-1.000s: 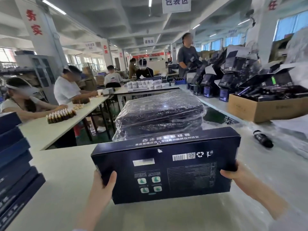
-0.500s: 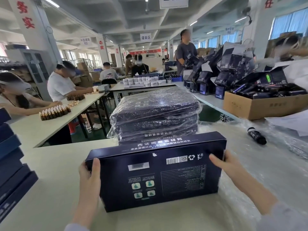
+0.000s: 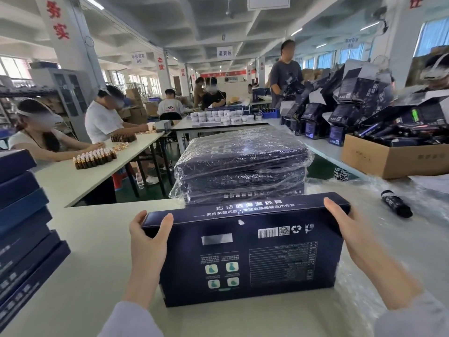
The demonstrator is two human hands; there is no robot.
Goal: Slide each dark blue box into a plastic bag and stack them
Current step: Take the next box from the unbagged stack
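Both hands on the flat dark blue cardboard box [image 3: 245, 251]. My left hand [image 3: 148, 242] grips the far-left corner, thumb on top; my right hand [image 3: 349, 229] wraps the far-right corner. The box is on the pale worktop [image 3: 85, 239], printed face up, just before the stack of plastic-bagged dark boxes [image 3: 240, 166]. Pile of unbagged blue boxes [image 3: 21, 227] at far left.
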